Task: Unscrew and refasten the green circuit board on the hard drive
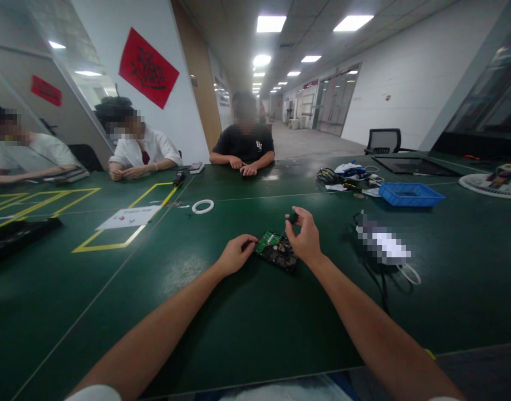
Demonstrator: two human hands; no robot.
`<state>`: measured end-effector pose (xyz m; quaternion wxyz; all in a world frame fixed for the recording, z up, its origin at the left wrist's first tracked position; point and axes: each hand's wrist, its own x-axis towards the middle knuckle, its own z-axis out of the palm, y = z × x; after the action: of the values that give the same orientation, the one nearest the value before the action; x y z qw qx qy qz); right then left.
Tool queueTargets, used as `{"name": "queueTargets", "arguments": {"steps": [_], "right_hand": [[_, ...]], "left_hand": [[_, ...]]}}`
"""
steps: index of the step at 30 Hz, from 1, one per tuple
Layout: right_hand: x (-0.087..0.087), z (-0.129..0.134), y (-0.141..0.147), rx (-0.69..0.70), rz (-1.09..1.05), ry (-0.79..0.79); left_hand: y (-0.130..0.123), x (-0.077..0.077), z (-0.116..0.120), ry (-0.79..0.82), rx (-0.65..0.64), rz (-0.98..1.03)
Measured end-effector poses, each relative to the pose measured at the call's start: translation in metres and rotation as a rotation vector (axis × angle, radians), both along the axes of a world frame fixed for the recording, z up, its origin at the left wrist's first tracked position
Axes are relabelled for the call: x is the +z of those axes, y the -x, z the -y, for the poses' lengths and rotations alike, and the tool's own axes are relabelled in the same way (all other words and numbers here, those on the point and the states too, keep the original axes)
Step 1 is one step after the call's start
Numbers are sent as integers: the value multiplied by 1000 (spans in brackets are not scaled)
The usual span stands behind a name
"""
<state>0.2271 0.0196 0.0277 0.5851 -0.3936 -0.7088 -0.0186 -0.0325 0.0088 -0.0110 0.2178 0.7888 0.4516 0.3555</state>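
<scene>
A hard drive (277, 257) lies on the green tabletop in front of me, its green circuit board (267, 240) facing up. My left hand (237, 254) pinches the drive at its left edge, thumb and fingers closed. Above the drive's right side, my right hand (304, 235) is closed around the dark handle of a small screwdriver (293, 218). The thin shaft slants down towards the board. Whether its tip sits in a screw is too small to tell.
A blue tray (412, 195) and a pile of cables (349, 175) are at the back right. A blurred pale object (384, 240) with a cord lies nearer. Left of the drive are a white ring (202, 206) and a paper sheet (129, 217). Several people sit opposite.
</scene>
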Motion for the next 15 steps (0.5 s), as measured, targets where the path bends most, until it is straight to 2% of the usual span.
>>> {"name": "queueTargets", "arguments": {"steps": [8,15], "right_hand": [[5,5,-2,-19,44,-8],[0,2,0,-128,42,27]], "left_hand": [[-1,1,1,-4,4,-3],[0,-3,-2,5,-15,-1]]}}
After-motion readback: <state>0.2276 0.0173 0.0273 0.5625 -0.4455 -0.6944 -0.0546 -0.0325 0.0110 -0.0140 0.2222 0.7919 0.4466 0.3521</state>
